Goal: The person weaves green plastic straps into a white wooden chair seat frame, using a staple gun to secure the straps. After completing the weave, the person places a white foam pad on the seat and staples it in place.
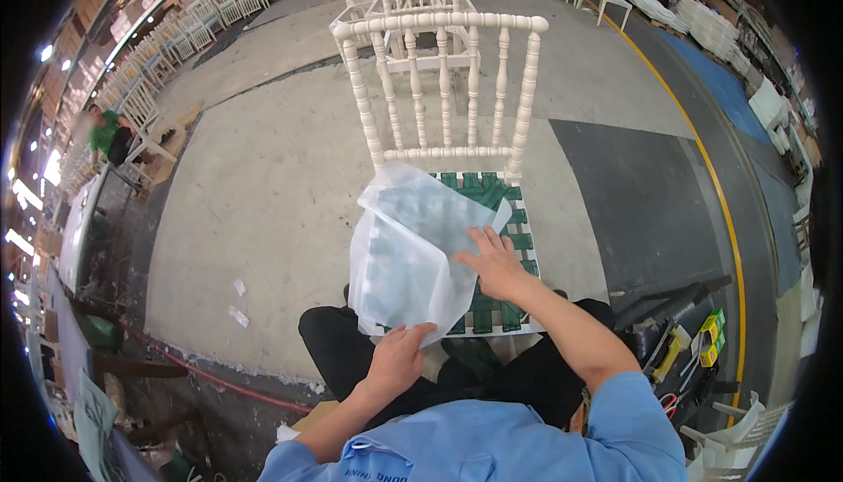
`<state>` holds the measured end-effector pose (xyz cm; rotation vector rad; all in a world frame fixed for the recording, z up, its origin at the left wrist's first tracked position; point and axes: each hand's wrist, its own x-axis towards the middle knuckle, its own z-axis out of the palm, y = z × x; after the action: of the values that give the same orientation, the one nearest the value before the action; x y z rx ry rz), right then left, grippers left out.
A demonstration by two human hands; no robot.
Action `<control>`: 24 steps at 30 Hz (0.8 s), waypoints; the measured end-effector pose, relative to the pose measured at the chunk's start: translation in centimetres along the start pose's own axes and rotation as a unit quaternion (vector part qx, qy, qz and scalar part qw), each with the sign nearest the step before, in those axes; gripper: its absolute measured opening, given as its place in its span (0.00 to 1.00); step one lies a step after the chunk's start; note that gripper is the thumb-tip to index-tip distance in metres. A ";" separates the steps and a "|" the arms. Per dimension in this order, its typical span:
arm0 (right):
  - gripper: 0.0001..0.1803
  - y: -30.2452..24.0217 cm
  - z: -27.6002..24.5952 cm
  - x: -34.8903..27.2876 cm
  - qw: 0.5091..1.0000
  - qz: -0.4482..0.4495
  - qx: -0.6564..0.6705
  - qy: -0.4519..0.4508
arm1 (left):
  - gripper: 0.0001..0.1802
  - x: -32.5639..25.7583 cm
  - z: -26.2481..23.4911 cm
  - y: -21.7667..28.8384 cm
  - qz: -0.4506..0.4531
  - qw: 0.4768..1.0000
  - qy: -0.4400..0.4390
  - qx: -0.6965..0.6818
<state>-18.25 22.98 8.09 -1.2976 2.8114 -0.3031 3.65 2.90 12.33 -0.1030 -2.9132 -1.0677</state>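
Note:
A white chair with turned spindles in its back [439, 21] stands right in front of me, its seat toward my lap. Green webbing straps [520, 241] are woven across the seat frame. A thin, translucent white sheet [413, 258] lies loosely over the left and middle of the seat, with a fold running across it. My left hand [399, 361] pinches the sheet's near edge at the front of the seat. On the sheet's right part rests my right hand [496, 262], fingers spread. The straps show uncovered along the right side.
Another white chair frame [404, 8] stands behind this one. At my right, a dark surface holds a yellow-handled tool [672, 346], red-handled scissors [669, 405] and a yellow-green box [713, 337]. A red hose [219, 384] crosses the floor at left. A person in green [107, 135] sits far left.

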 end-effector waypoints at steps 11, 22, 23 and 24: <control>0.09 12.3 -1.2 1.9 0.924 0.203 0.291 0.145 | 0.22 5.5 -15.0 -3.2 -0.047 0.981 0.135 0.133; 0.11 15.1 -23.8 -0.5 0.891 0.140 0.288 0.321 | 0.08 21.3 -28.7 5.6 0.103 0.964 0.214 0.119; 0.11 14.6 -24.0 -1.7 0.896 0.130 0.278 0.321 | 0.08 20.5 -28.6 5.9 0.107 0.966 0.206 0.110; 0.11 14.2 -23.9 -2.8 0.911 0.133 0.257 0.294 | 0.08 19.6 -28.5 6.1 0.109 0.969 0.198 0.099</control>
<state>-29.67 37.97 28.70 -0.7792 2.9481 -1.5183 -15.07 -9.93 39.07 -0.1771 -2.5561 -0.6677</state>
